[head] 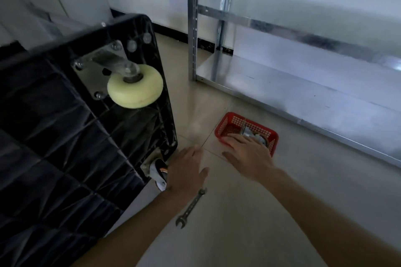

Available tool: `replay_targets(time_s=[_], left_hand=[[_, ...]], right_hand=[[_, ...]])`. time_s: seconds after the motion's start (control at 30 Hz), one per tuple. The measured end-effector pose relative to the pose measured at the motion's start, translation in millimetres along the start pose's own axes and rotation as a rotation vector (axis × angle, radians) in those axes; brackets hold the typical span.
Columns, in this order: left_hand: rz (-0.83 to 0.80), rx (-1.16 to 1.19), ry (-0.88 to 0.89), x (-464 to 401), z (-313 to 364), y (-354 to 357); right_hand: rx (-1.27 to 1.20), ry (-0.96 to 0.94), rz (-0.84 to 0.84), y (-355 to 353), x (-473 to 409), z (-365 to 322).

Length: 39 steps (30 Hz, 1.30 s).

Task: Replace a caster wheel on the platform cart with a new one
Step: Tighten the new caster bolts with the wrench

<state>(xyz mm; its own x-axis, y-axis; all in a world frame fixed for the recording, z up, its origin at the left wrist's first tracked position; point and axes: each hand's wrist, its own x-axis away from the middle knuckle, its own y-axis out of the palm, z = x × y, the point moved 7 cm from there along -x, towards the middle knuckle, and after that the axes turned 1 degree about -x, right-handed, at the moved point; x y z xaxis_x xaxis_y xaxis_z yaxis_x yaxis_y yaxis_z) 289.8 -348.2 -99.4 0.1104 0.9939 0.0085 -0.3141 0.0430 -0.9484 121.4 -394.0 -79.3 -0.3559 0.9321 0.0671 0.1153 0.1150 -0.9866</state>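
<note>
A wrench lies on the tiled floor at 6 o'clock, untouched, between the person's forearms. Just above it the left hand rests with fingers spread beside the lower caster of the platform cart, which stands tipped on its edge at 9 o'clock; whether the hand actually touches that caster cannot be told. The right hand, fingers straight and apart, reaches into the red basket at about 1 o'clock from the left hand, lying over a metal part that may be the new caster, though blur hides the detail. Higher up the cart's underside a cream wheel sits bolted on its plate. Judging by this, the swap is at an early stage: the worn caster appears still mounted, and unbolting, fitting and tightening remain. A metal shelf rack stands close at 12 to 3 o'clock, crowding the working space
</note>
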Motion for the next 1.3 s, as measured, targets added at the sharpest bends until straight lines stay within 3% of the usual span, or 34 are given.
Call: replay_targets(time_s=[0.4, 0.67, 0.9, 1.17, 1.3], left_hand=[[-0.147, 0.075, -0.017, 23, 70, -248], [-0.153, 0.046, -0.141, 9, 41, -398], [-0.155, 0.025, -0.226, -12, -25, -448], [-0.194, 0.076, -0.269, -50, -113, -418], [-0.237, 0.096, -0.23, -64, -127, -394]], right_hand=[[-0.127, 0.044, -0.034, -242, 12, -60], [-0.219, -0.036, -0.052, -368, -31, -133], [-0.273, -0.093, -0.143, -374, -83, -201], [-0.325, 0.006, -0.206, -304, -143, -253], [-0.33, 0.059, -0.144, -273, -157, -258]])
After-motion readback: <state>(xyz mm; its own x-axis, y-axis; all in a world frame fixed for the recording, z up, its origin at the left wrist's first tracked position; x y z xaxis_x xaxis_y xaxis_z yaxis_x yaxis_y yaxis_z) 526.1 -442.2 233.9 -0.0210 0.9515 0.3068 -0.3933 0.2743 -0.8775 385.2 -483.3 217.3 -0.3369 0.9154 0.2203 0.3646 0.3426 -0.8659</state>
